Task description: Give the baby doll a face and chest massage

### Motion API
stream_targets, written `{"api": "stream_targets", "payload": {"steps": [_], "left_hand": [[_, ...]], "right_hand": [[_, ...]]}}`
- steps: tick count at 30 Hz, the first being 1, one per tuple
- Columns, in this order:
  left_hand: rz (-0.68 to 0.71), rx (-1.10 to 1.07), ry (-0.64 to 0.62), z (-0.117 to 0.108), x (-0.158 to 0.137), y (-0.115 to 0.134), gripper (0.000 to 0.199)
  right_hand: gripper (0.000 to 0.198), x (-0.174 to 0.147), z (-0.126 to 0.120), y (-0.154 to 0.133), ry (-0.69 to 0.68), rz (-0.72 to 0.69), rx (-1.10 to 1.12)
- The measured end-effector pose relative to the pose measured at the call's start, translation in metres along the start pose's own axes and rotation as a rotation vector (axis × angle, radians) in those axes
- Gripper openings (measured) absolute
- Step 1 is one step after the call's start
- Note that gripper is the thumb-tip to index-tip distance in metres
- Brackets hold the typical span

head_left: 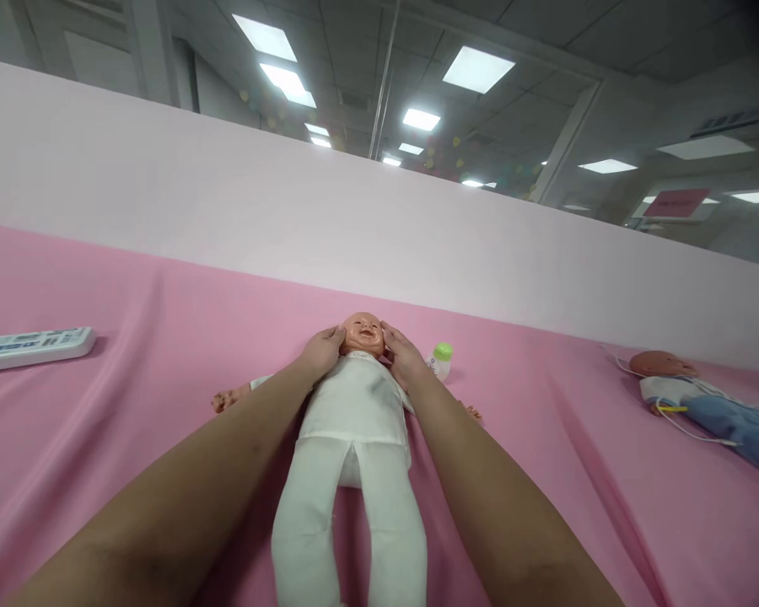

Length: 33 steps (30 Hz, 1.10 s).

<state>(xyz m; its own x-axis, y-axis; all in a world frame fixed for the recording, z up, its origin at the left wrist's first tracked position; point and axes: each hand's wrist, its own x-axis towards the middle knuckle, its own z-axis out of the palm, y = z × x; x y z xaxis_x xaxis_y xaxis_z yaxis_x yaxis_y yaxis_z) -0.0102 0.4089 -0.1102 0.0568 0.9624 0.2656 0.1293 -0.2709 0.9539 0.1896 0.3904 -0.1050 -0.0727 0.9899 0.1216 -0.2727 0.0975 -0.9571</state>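
Observation:
A baby doll [360, 396] in a white top and white trousers lies on its back on the pink sheet [183, 329], its head at the far end and its arms spread. My left hand [324, 350] presses against one side of the doll's head, fingers beside the cheek. Against the other cheek rests my right hand [403, 350], so the head sits between both hands. The doll's face points up. Parts of its arms are hidden behind my forearms. Just right of my right hand stands a small bottle with a green cap [443, 354].
At the far left lies a white device with a printed panel [44, 344]. On the right is a second doll [702, 396] in blue and white clothing, with thin white tubing around it. A white partition [278, 211] runs behind the sheet, with glass above.

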Motion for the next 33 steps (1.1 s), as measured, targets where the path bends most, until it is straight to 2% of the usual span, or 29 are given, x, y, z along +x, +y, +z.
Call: {"api": "stream_targets", "payload": {"steps": [2,5,8,10,14,18,22,26,30,33], "left_hand": [[0.018,-0.004,-0.035,-0.002,-0.001,0.003,0.064],[0.051,0.053,-0.099,-0.006,-0.005,0.009,0.067],[0.05,0.188,-0.113,-0.009,-0.011,0.016,0.069],[0.046,0.23,-0.124,-0.01,-0.014,0.02,0.071],[0.027,0.199,-0.148,-0.009,-0.019,0.024,0.071],[-0.011,0.182,-0.112,-0.006,-0.02,0.023,0.068],[0.005,-0.007,-0.06,0.0,-0.016,0.017,0.062],[0.001,-0.095,-0.037,0.003,-0.012,0.014,0.063],[0.007,0.055,-0.042,-0.001,-0.012,0.014,0.068],[0.043,0.21,-0.084,-0.005,-0.013,0.015,0.074]], "right_hand": [[0.07,-0.001,0.001,0.001,-0.002,-0.05,-0.067],[0.088,-0.004,0.004,0.0,-0.016,-0.123,-0.219],[0.105,-0.007,0.005,-0.002,0.0,-0.142,-0.341],[0.109,-0.008,0.005,-0.001,0.015,-0.136,-0.351],[0.109,-0.007,0.0,0.002,-0.015,-0.114,-0.245],[0.108,-0.002,-0.007,0.006,-0.089,-0.056,-0.096],[0.099,0.002,-0.01,0.009,-0.079,0.023,-0.015],[0.082,0.007,-0.009,0.014,-0.034,-0.023,-0.045],[0.081,0.006,-0.007,0.013,-0.021,-0.053,-0.155],[0.091,0.0,-0.003,0.005,0.014,-0.089,-0.344]]}}
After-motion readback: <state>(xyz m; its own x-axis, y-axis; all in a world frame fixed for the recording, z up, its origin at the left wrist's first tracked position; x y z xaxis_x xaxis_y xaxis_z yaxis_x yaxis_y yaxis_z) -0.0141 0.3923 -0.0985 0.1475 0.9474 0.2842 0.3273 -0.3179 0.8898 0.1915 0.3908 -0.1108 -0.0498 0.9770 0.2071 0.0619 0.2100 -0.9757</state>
